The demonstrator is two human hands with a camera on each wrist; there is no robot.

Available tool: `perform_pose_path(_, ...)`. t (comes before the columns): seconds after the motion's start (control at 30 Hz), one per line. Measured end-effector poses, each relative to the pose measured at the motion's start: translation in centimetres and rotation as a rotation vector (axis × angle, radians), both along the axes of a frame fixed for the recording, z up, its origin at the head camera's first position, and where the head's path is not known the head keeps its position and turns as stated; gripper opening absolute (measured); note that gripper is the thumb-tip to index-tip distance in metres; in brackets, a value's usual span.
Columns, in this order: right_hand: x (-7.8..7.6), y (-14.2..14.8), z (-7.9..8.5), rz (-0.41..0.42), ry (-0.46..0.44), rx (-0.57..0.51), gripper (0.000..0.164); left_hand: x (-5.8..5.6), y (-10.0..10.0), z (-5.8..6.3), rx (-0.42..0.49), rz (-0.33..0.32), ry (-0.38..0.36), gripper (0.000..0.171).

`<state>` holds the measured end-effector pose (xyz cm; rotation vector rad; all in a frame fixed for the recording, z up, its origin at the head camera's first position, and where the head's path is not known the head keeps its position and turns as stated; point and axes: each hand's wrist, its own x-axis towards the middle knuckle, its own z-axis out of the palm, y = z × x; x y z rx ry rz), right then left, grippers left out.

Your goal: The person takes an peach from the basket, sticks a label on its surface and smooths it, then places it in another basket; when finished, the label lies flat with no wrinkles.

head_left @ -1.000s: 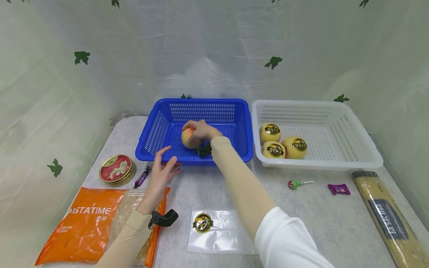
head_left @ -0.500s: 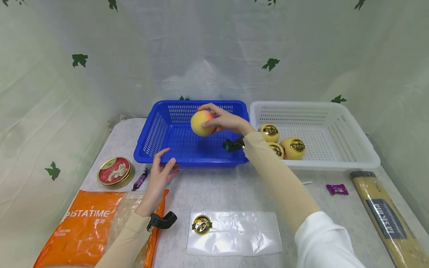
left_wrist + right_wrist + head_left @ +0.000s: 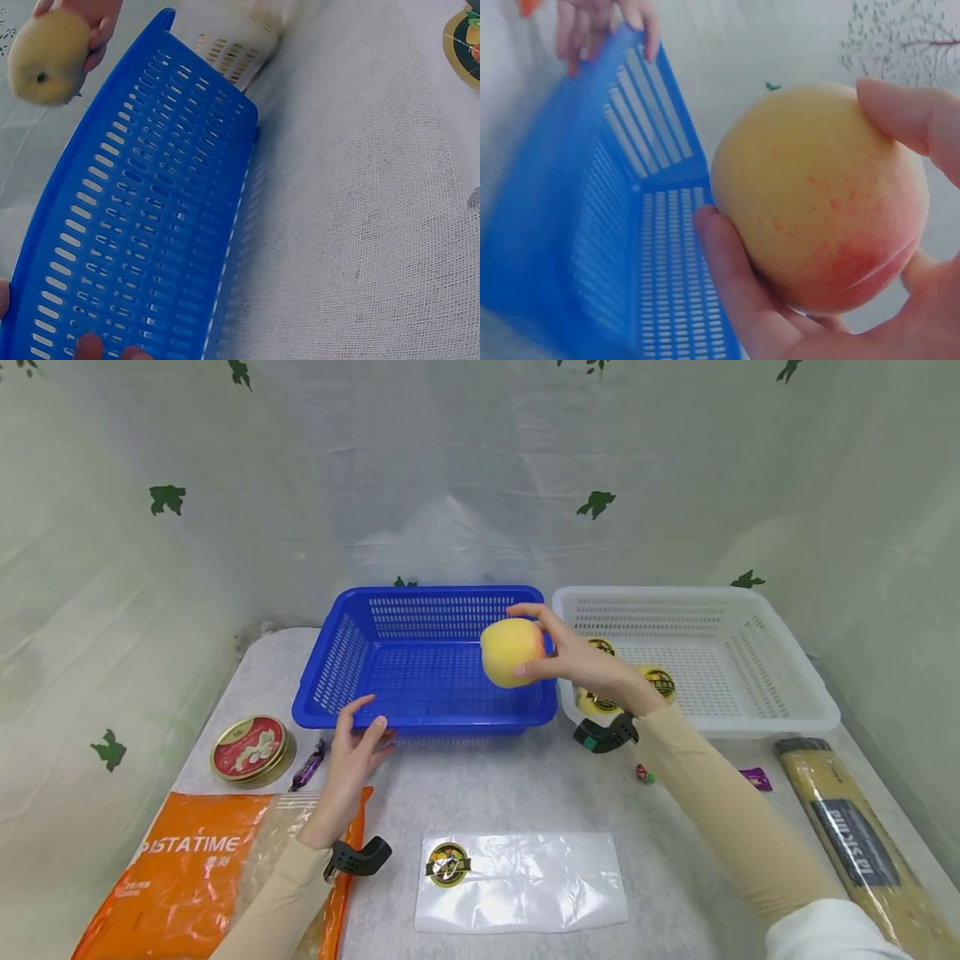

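Note:
A yellow peach with a red blush (image 3: pixel 510 652) is held up by my right hand (image 3: pixel 581 662), thumb and fingers around its side. It hangs above the right end of the blue plastic basket (image 3: pixel 420 720), whose inside shows no fruit. My left hand (image 3: pixel 351 760) is at that basket's front left rim, with fingers on both sides of the rim. In the left wrist view, its fingertips (image 3: pixel 90 346) show against the outer wall. The white basket (image 3: pixel 750 727) stands to the right, with labelled peaches (image 3: pixel 660 683) partly hidden behind my right hand and wrist.
A clear bag with a round label (image 3: pixel 525 881) lies in front. At left are an orange pasta bag (image 3: pixel 180 868), a red-lidded round tin (image 3: pixel 251 747) and a purple-wrapped candy (image 3: pixel 307 766). Toward the right lie a lollipop (image 3: pixel 643 774), another purple candy (image 3: pixel 757 778) and a spaghetti pack (image 3: pixel 855 839).
My right hand has lifted the peach out of the blue basket's middle and carried it right, toward the white basket. My left hand has stayed at the blue rim.

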<state>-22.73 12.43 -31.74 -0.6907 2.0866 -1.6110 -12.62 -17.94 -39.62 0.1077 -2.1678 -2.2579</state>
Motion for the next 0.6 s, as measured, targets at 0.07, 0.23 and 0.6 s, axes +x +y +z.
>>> perform_pose_path(0.07, 1.3, 0.8, -0.3, 0.001, -0.006, 0.008, 0.068, 0.2, 0.2, 0.5, 0.007, 0.002, -0.002, 0.051)
perform_pose_path(0.23, 4.3, 2.4, -1.9, -0.024, -0.035, -0.045, 0.069, 0.0, 0.0, 0.2, -0.007, 0.013, -0.003, 0.051)
perform_pose_path(0.6, 9.5, 3.1, -7.7, -0.009, 0.131, 0.021, 0.07, -0.7, -0.5, -1.5, -0.028, 0.012, 0.0, 0.056)
